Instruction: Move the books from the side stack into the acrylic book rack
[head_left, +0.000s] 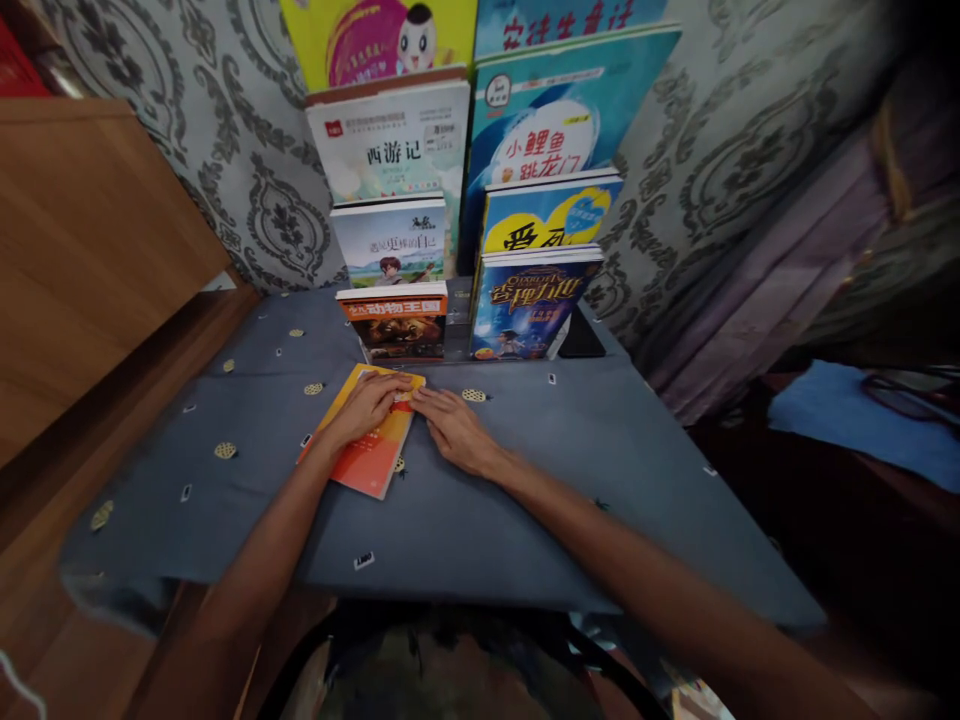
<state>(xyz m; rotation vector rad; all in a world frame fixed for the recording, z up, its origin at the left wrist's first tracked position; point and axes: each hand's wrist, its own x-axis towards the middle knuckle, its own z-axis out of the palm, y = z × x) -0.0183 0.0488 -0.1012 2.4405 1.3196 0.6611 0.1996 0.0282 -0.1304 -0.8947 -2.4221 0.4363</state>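
A closed paperback book (pixel 367 465) with a yellow and orange cover lies tilted on the cloth-covered table. My left hand (pixel 367 405) rests flat on its cover, fingers stretched out toward the upper right. At the book's upper right edge is my right hand (pixel 457 430), its fingers extended and their tips touching the cover's corner. The right thumb is partly hidden under the hand. Just beyond the book stands a small upright book with an orange and dark animal cover (pixel 397 325). A dark blue book (pixel 529 310) stands to its right.
More books stand in two stepped columns behind, including a white one (pixel 390 140) and a teal one (pixel 555 110). A black phone-like object (pixel 581 338) lies at right. The grey tablecloth (pixel 525 530) has pineapple prints. A wooden cabinet (pixel 90 250) borders the left.
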